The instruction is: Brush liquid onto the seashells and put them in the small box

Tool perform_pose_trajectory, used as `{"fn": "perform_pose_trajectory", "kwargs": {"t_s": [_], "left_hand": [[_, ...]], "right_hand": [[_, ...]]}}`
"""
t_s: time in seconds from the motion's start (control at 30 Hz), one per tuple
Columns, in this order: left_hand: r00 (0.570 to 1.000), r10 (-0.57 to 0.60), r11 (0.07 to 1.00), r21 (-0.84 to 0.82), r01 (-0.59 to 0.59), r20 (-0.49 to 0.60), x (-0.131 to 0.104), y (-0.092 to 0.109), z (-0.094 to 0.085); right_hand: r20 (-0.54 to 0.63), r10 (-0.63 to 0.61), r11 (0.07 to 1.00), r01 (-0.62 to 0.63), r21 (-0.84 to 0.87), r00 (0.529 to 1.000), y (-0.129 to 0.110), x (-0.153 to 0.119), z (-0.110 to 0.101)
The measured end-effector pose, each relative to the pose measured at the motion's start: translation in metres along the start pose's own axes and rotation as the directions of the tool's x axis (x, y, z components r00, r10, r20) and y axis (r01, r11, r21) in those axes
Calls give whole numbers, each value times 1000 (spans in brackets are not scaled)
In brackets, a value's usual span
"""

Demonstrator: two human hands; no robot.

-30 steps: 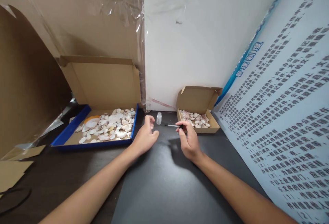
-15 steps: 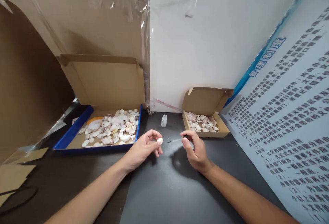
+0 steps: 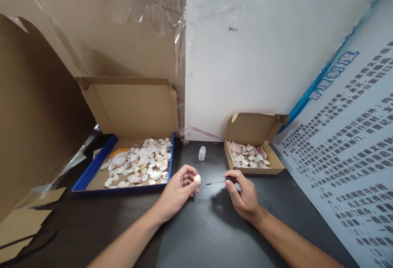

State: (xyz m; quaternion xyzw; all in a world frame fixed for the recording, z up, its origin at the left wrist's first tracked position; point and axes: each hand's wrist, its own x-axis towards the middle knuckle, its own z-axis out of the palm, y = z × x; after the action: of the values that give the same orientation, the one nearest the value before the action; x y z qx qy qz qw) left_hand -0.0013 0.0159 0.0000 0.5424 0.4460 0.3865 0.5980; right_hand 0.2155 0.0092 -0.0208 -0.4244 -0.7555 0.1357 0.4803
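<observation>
Between thumb and fingers, my left hand pinches a small pale seashell. My right hand is closed on the black cap of a thin applicator brush, whose dark tip points left toward the shell with a gap between them. Just beyond the hands stands a small clear glass bottle, uncapped, with whitish contents. Left of my left hand, a blue-edged box holds many loose seashells.
A smaller cardboard box with more shells stands at the back right, its lid raised. Cardboard sheets and a white panel rise behind. A printed poster leans along the right side. Cardboard scraps lie at the left.
The camera view has shifted, so the whole scene sits lower and slightly to the right. The shell has turned in my left hand. My right hand keeps hold of the brush.
</observation>
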Motion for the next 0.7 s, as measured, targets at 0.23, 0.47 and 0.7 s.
{"fn": "perform_pose_trajectory", "kwargs": {"t_s": [0.23,0.47,0.7], "left_hand": [[986,167,932,324,-162,13,-17,0,3],[975,220,612,783,-106,-40,-21,46,-60],[987,73,398,912,101,-141,-1,42,-121]], "right_hand": [[-11,78,995,-78,68,997,2,2,3],[-3,300,919,-288,269,954,12,2,8],[44,331,892,-328,312,943,15,2,9]]}}
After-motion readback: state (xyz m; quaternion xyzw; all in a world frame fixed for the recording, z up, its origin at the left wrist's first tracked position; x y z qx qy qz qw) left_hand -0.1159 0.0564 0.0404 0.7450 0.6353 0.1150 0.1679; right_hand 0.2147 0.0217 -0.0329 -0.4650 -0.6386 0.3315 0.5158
